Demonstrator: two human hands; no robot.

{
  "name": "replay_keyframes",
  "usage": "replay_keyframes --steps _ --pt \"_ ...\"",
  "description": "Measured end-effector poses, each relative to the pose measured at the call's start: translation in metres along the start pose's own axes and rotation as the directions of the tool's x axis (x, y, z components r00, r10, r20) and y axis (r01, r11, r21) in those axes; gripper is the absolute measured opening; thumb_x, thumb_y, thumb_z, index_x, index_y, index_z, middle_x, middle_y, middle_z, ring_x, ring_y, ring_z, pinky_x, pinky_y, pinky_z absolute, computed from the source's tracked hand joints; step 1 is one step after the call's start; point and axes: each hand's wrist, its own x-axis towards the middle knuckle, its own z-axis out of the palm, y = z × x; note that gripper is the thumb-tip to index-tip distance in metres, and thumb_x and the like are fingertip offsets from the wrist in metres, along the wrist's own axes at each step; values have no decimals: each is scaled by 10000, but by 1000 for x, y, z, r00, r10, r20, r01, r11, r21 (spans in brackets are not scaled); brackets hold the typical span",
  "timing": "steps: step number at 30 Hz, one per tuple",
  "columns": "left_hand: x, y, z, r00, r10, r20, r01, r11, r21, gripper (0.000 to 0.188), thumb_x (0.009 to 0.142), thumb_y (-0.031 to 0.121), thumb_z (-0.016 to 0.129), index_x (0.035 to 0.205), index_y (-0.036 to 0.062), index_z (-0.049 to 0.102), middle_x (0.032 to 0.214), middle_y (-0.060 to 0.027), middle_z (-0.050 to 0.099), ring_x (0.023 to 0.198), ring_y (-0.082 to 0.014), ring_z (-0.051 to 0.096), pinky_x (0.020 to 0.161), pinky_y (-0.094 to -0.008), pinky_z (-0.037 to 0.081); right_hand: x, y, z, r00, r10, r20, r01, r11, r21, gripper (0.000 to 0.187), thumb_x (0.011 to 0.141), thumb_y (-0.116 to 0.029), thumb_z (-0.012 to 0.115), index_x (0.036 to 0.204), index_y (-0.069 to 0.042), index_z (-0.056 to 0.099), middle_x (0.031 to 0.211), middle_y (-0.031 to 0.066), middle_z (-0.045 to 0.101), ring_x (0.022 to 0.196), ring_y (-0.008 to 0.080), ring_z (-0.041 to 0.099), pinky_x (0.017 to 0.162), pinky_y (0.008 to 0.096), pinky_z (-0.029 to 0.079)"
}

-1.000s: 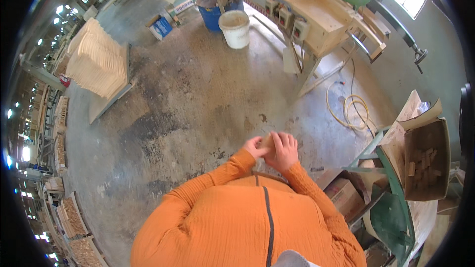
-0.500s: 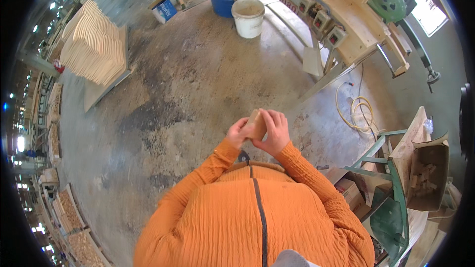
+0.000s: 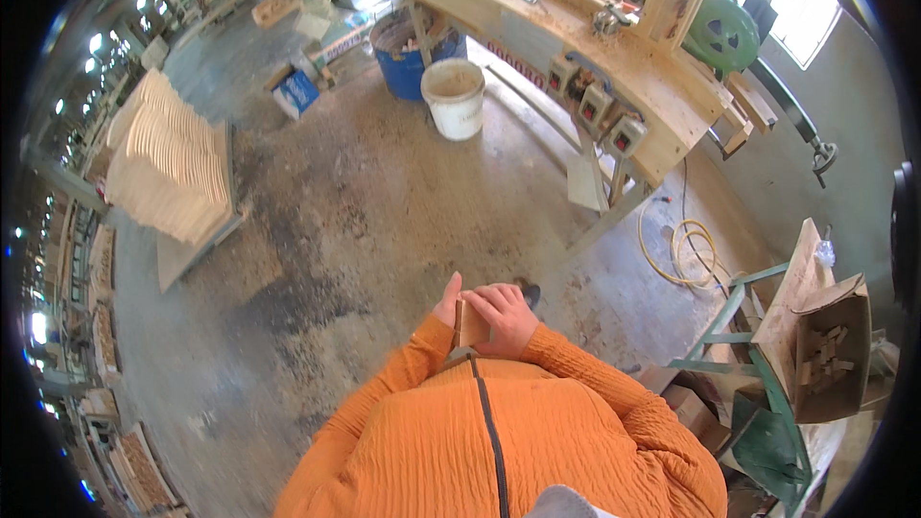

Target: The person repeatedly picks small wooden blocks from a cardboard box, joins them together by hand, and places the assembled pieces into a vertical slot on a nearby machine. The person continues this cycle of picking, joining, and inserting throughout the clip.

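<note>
In front of my orange jacket I hold a small light-brown wooden block (image 3: 470,325) between both hands. My left hand (image 3: 447,303) grips its left side, with the thumb pointing up and the other fingers mostly hidden. From the right, my right hand (image 3: 507,317) closes over the block, its fingers bent across the top edge.
Ahead stand a white bucket (image 3: 455,101), a blue tub (image 3: 400,62) and a wooden workbench (image 3: 537,34) with switch boxes. Curved wooden pieces (image 3: 173,153) are stacked at left. A yellow hose (image 3: 693,257) lies at right, near a cardboard box (image 3: 833,350) of wood pieces.
Both hands have drawn the block closer to my body and slightly left. The left thumb now points up off the block. My view has tilted up, showing more of the workbench.
</note>
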Motion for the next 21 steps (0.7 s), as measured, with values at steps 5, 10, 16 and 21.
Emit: replay_keyframes --steps 5,10,16,21 --pt "58 58 26 997 74 38 -71 994 -79 934 871 760 257 1338 -31 424 1363 -193 455 1254 -336 455 1057 -450 372 49 74 -27 996 -85 -11 84 995 -50 869 561 -276 801 1339 -118 447 1248 75 517 1169 274 468 977 460 334" --pt "129 97 21 958 107 267 -57 981 -188 895 865 729 307 1343 -19 421 1378 -179 437 1259 -324 440 1062 -447 352 79 130 -64 997 -76 -32 73 994 -79 806 575 -287 793 1298 -123 477 1199 45 538 1134 239 487 935 425 349" --pt "202 114 47 996 86 7 -86 996 22 884 853 734 328 1341 4 430 1364 -167 446 1254 -323 442 1053 -449 358 85 182 -102 999 28 -28 -31 993 -116 747 616 -309 787 1276 -109 500 1191 58 555 1113 235 506 923 423 358" --pt "235 138 74 964 -50 261 86 988 -129 939 847 770 306 1358 -11 409 1384 -172 433 1264 -319 438 1061 -452 352 86 205 -130 987 107 -121 -120 987 -108 758 595 -301 789 1271 -105 507 1191 66 554 1115 247 506 932 423 360"
